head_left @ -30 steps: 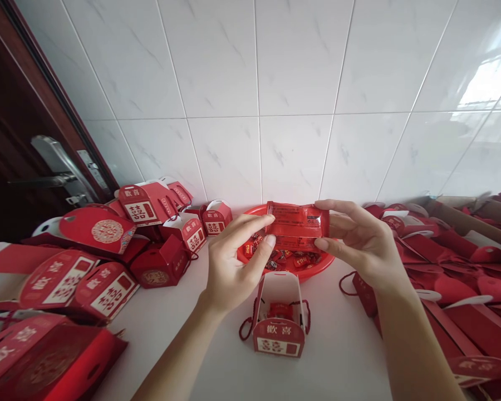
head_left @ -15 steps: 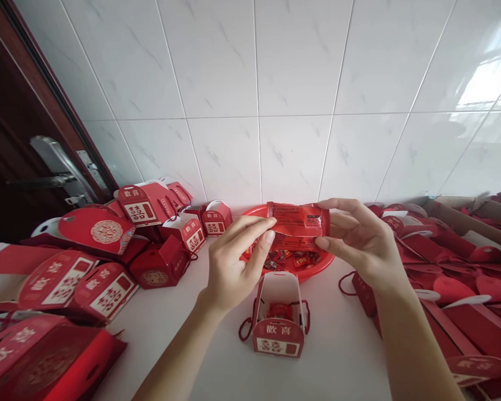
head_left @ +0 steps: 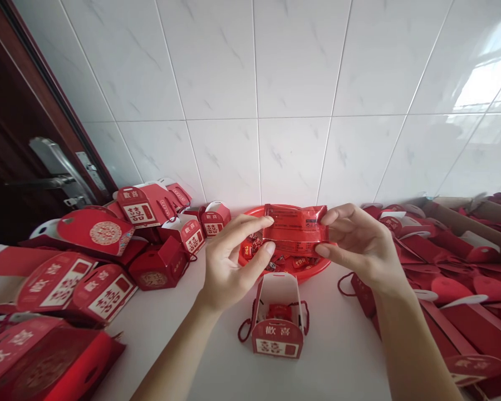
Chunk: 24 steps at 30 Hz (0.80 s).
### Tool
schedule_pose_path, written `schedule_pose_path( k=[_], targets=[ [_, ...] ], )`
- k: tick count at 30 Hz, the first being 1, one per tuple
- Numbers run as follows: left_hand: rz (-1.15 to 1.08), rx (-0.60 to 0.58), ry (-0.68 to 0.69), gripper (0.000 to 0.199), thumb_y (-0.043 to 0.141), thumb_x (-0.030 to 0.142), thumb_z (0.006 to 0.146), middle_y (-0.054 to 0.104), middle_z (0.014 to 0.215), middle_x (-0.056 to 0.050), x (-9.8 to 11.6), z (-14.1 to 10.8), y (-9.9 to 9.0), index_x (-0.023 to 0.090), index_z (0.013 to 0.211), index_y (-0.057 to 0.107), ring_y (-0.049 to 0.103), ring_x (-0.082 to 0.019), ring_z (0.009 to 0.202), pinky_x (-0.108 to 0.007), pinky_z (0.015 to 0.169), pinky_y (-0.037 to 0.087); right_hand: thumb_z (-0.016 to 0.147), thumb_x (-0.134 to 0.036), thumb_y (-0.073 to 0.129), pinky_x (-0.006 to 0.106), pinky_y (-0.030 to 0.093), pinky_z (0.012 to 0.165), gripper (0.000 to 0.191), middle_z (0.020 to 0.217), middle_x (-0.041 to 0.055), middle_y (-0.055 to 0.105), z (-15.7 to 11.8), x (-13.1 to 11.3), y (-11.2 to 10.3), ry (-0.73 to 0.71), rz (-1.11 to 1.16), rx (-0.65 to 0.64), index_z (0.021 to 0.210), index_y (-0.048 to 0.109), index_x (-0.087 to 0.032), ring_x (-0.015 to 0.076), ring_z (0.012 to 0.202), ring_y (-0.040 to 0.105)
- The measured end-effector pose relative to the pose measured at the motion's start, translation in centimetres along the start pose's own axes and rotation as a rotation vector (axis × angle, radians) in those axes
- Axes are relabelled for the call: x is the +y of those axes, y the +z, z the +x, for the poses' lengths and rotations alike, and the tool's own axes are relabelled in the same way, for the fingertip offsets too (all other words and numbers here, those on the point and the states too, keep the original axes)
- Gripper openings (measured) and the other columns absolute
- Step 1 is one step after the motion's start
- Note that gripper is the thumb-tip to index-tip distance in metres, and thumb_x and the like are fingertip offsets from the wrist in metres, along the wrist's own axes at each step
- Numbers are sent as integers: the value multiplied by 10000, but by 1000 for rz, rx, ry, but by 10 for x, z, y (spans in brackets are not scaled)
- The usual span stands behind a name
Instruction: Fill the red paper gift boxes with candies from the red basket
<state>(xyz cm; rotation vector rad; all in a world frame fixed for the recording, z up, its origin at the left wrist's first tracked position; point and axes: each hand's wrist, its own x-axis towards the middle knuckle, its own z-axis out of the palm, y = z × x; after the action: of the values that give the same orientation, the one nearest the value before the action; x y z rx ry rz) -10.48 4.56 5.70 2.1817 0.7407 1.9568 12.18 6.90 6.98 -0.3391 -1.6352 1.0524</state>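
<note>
While the left hand point(head_left: 227, 264) and right hand point(head_left: 367, 250) pinch its ends, the red packet point(head_left: 295, 229) looks light, slick and crushable, best held there.

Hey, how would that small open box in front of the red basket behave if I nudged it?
The open box looks like folded card, so it would probably be light and dent if squeezed. Standing level on the white table, it should slide rather than roll. Its looped cord looks soft and would likely flop.
</note>
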Motion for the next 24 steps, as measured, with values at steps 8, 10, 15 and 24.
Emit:
schedule_pose_path(
  k=[8, 10, 15, 24],
  targets=[
    [-11, 9, -54, 383, 708, 64, 878, 733, 1117, -8, -1, 0, 1, 284, 1190, 740, 674, -121, 1068, -220, 912, 582, 863, -150, 755, 254, 546, 619, 218, 889, 33, 694, 2, -3, 3, 17, 16, 12, 1019, 617, -216, 132, 740, 627],
    [23, 16, -31, 366, 706, 65, 881, 736, 1109, -7, -1, 0, 1, 275, 1179, 740, 677, -120, 1050, -220, 886, 587, 859, -159, 763, 235, 535, 597, 211, 848, 19, 681, 2, -3, 4, 17, 5, 37, 1014, 632, -214, 119, 706, 608],
    [184, 40, 107, 308, 688, 39, 884, 741, 1023, -12, -1, 2, 3, 226, 1124, 740, 687, -122, 947, -228, 783, 591, 860, -188, 770, 211, 565, 586, 183, 800, 9, 685, 2, -3, 4, 3, -57, 103, 1015, 677, -213, 112, 682, 632],
    [389, 37, 217, 186, 609, 37, 933, 714, 945, -37, 0, 5, 3, 164, 1037, 697, 673, -137, 896, -266, 808, 551, 883, -204, 747, 231, 637, 679, 187, 937, 40, 804, -2, 4, 3, -142, -360, 194, 1069, 746, -217, 180, 852, 767]
  ],
)
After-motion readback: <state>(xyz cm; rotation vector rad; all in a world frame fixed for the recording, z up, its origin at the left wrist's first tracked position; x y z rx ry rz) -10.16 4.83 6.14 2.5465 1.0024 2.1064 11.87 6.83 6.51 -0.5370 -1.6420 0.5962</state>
